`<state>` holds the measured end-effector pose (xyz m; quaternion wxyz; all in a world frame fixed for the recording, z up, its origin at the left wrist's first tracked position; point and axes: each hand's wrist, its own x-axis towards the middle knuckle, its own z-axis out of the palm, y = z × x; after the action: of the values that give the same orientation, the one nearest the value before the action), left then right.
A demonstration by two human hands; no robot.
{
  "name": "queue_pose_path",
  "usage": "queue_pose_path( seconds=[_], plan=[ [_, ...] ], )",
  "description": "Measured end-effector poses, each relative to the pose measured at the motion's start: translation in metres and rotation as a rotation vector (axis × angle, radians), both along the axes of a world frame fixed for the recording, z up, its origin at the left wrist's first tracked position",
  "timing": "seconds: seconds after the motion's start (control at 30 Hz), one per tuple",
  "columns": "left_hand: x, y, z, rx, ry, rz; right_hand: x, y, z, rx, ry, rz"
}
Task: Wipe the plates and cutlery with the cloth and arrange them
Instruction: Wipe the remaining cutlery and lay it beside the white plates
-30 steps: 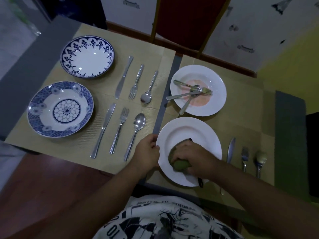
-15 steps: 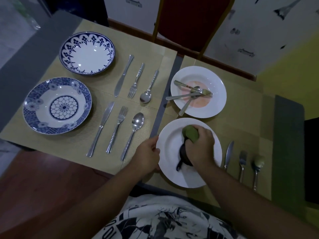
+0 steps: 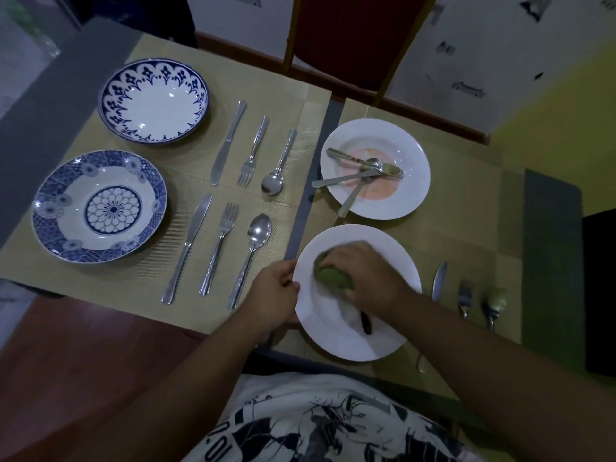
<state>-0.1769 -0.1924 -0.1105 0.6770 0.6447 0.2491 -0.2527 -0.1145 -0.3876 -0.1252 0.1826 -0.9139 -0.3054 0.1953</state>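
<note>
The right hand [image 3: 366, 275] is curled round a bunched green cloth [image 3: 333, 280] and presses it into the well of the near white plate [image 3: 350, 345], toward that plate's left side. The left hand [image 3: 273, 295] grasps the same plate's left rim, its fingers curled at the edge. Just below the right wrist a short dark strip [image 3: 365, 323] lies on the plate; what it is cannot be told. To the right of the right hand, on the right placemat [image 3: 466, 211], a table knife [image 3: 439, 281], a dinner fork [image 3: 465, 295] and a spoon with a greenish bowl [image 3: 495, 303] lie side by side without touching. Beyond the right hand sits the far white plate [image 3: 413, 181], with a pinkish smear in its well and 3 crossed pieces of cutlery [image 3: 366, 168] on it, 1 of them a fork. To the left of the left hand, on the left placemat [image 3: 300, 105], the near knife [image 3: 188, 248], near fork [image 3: 220, 248] and near spoon [image 3: 253, 255] lie in a row, the spoon closest to the hand. Beyond that row lies another: the far knife [image 3: 228, 143], far fork [image 3: 253, 151] and far spoon [image 3: 278, 165]. Farther left of both rows are 2 blue-and-white plates, the flower-centred plate [image 3: 100, 206] nearer and the scallop-bordered plate [image 3: 153, 101] beyond it. Past the hands, behind the table, stands a red-backed chair [image 3: 350, 35].
</note>
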Motion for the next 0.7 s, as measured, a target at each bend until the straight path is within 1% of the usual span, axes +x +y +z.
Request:
queue_pose_path(
  seconds=[0.07, 0.13, 0.2, 0.27, 0.3, 0.33, 0.37, 0.43, 0.47, 0.53, 0.57, 0.63, 0.67, 0.7],
  plan=[
    [-0.001, -0.002, 0.002, -0.006, 0.017, 0.049, -0.001, -0.012, 0.000, -0.061, -0.081, -0.197],
    [-0.003, -0.004, 0.004, -0.027, 0.051, 0.084, -0.013, -0.029, 0.000, -0.091, -0.114, -0.278],
    [-0.005, -0.008, 0.005, -0.057, 0.074, 0.083, -0.029, -0.036, -0.001, -0.069, -0.098, -0.409],
    [-0.005, -0.011, 0.007, -0.061, 0.070, 0.060, -0.040, -0.022, -0.002, -0.015, -0.087, -0.610],
    [-0.004, -0.011, 0.008, -0.064, 0.074, 0.053, -0.042, -0.009, -0.002, 0.016, -0.078, -0.667],
    [-0.004, -0.011, 0.009, -0.066, 0.078, 0.050, -0.043, 0.004, -0.003, 0.050, -0.046, -0.651],
    [-0.003, -0.010, 0.010, -0.063, 0.081, 0.049, -0.044, 0.015, -0.002, 0.095, 0.001, -0.560],
    [-0.003, -0.006, 0.010, -0.063, 0.106, 0.071, -0.046, 0.018, -0.002, 0.194, 0.091, -0.239],
    [-0.004, -0.004, 0.010, -0.070, 0.129, 0.094, -0.047, 0.011, -0.001, 0.198, 0.115, -0.078],
    [-0.006, -0.002, 0.008, -0.084, 0.158, 0.133, -0.044, -0.013, 0.007, 0.084, 0.159, 0.165],
    [-0.007, -0.002, 0.007, -0.082, 0.163, 0.141, -0.040, -0.024, 0.012, -0.010, 0.185, 0.240],
    [-0.007, -0.002, 0.005, -0.071, 0.169, 0.145, -0.030, -0.041, 0.023, -0.186, 0.191, 0.305],
    [-0.007, -0.002, 0.006, -0.067, 0.166, 0.139, -0.026, -0.047, 0.026, -0.228, 0.180, 0.282],
    [-0.006, -0.002, 0.007, -0.061, 0.161, 0.129, -0.021, -0.051, 0.029, -0.225, 0.156, 0.223]
  ],
)
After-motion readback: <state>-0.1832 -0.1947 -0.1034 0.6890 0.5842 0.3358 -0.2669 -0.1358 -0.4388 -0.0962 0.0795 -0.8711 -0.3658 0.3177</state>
